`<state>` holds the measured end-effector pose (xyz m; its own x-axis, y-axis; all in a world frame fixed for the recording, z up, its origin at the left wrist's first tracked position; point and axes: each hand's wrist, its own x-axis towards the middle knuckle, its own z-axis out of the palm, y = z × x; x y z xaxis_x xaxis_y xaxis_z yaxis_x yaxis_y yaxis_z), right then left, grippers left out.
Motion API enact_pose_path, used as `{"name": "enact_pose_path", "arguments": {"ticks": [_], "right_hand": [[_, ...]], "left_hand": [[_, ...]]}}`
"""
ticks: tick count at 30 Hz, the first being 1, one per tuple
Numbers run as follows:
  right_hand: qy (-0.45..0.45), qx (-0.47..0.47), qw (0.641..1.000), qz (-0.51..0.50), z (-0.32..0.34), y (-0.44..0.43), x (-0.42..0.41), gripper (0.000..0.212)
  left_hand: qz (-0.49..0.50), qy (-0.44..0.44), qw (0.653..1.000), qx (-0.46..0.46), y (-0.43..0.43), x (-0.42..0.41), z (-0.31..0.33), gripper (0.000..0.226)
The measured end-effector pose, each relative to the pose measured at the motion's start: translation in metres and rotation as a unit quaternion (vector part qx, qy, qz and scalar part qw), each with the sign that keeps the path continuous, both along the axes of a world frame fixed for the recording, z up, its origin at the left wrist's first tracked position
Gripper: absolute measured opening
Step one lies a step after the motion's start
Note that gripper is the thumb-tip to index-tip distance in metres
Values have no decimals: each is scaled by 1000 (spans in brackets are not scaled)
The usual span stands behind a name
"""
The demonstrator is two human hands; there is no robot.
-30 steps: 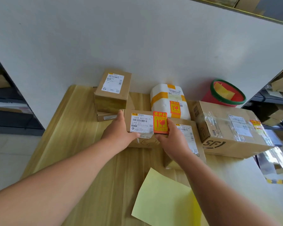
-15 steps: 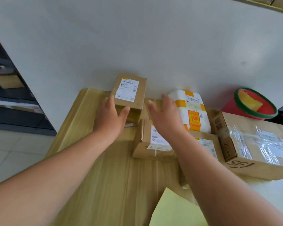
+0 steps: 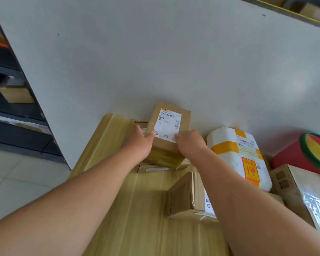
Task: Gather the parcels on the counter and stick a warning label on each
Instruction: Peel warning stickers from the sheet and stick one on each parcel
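left hand and right hand have moved up-frame, both gripping the centre brown box; warning label due next.

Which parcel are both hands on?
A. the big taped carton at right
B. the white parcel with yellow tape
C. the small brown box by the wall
C: the left hand and the right hand grip opposite sides of the small brown box, thumbs on its labelled top; the white parcel lies untouched beside them.
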<state>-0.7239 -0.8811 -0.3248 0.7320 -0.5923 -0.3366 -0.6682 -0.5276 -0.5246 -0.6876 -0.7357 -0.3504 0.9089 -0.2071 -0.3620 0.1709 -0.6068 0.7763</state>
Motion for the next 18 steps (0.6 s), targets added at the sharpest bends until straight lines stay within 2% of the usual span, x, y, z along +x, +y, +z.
{"name": "enact_pose_path", "arguments": {"ticks": [3,6,9,14,18], "right_hand": [[25,-5,999,43,-4,-2,6,38],[16,-1,998,53,-5,1,6,40],[18,14,998,63,-2,8,7,42],[16,19,994,108,-2,38,11,43],[10,35,994,105,-2,53,8,47]], "left_hand": [[2,36,999,-37,-4,5,-12,57],[0,33,997,-75,-3,2,-20,44],[10,23,995,-94,6,-3,-23,44],[58,11,996,-62,37,-8,-21,50],[64,21,996,-60,54,-11,-17,47]]}}
